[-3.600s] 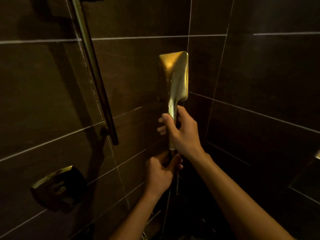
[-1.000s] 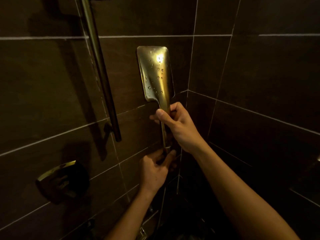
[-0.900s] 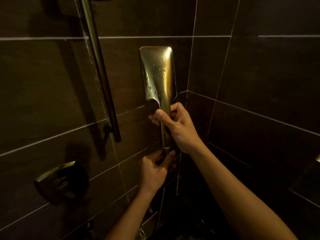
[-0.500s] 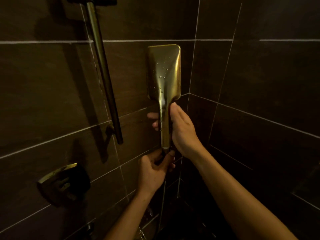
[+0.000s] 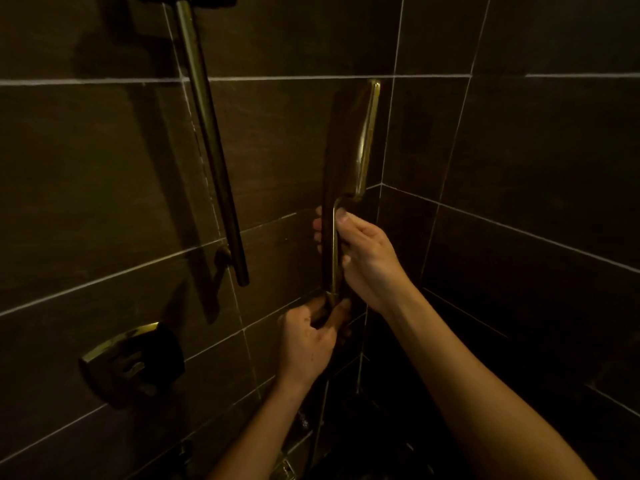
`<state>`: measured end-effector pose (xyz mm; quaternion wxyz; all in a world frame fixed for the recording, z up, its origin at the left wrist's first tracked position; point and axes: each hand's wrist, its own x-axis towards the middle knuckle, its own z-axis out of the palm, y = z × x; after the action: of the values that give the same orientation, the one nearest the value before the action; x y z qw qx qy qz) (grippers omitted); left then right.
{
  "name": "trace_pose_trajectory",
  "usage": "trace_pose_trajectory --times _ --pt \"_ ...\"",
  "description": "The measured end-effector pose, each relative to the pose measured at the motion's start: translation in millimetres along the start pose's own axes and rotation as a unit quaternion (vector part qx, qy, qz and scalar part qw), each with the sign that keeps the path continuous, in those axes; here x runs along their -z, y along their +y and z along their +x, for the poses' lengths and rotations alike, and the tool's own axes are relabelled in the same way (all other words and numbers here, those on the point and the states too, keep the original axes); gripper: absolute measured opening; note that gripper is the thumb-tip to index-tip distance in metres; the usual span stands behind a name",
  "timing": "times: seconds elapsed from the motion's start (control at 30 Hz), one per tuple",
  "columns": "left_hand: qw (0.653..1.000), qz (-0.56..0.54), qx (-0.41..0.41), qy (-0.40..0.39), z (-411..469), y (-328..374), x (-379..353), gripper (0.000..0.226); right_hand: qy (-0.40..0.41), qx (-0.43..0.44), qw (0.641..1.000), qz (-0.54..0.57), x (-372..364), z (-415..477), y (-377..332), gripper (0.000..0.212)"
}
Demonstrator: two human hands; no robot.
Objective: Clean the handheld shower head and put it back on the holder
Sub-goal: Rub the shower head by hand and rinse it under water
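The brass handheld shower head (image 5: 349,143) stands upright near the wall corner, its flat rectangular head turned almost edge-on to me. My right hand (image 5: 363,258) is wrapped around the upper part of its slim handle. Below it, my left hand (image 5: 306,341) grips the handle's bottom end where the hose joins; that joint is hidden by my fingers. A vertical slide bar (image 5: 211,143) hangs on the wall to the left, its top bracket at the frame's upper edge.
A brass square valve control (image 5: 133,358) sticks out of the dark tiled wall at lower left. Dark tiles with pale grout meet in a corner just right of the shower head. Something metallic glints low down between my forearms.
The shower head has rotated about its handle, from showing its broad wet face to showing its narrow edge. My right hand has closed around the handle again; my left stays at the base.
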<state>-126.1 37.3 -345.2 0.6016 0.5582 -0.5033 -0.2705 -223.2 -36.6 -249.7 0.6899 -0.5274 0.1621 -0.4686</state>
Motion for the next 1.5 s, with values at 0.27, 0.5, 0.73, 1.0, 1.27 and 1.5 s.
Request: trace_pose_trajectory --times 0.27,0.5,0.73,1.0,1.27,1.5 --pt "0.999 -0.035 0.041 -0.006 -3.6 -0.8 -3.8 0.008 0.044 0.070 0.994 -0.072 -0.7 -4.0 -1.7 0.008" --pt "0.997 -0.058 0.045 -0.014 -2.5 1.1 -4.2 0.008 0.015 0.061 0.978 -0.199 4.9 -3.7 -13.6 0.020" --pt "0.993 -0.081 0.023 -0.080 0.4 5.3 3.1 0.010 -0.203 -0.087 0.974 -0.053 32.4 -5.2 -31.3 0.046" --pt "0.990 -0.110 -0.001 -0.089 -2.4 3.5 -2.7 0.014 -0.189 -0.049 0.978 -0.076 39.8 -2.9 -33.4 0.035" --pt "0.998 -0.044 -0.005 -0.042 -1.1 -1.2 -2.7 0.006 -0.077 0.023 0.969 -0.235 40.1 2.7 -35.0 0.028" --pt "0.999 -0.038 -0.007 -0.028 1.4 -3.0 -0.6 0.011 0.048 0.094 0.952 -0.286 40.9 7.0 -19.8 0.042"
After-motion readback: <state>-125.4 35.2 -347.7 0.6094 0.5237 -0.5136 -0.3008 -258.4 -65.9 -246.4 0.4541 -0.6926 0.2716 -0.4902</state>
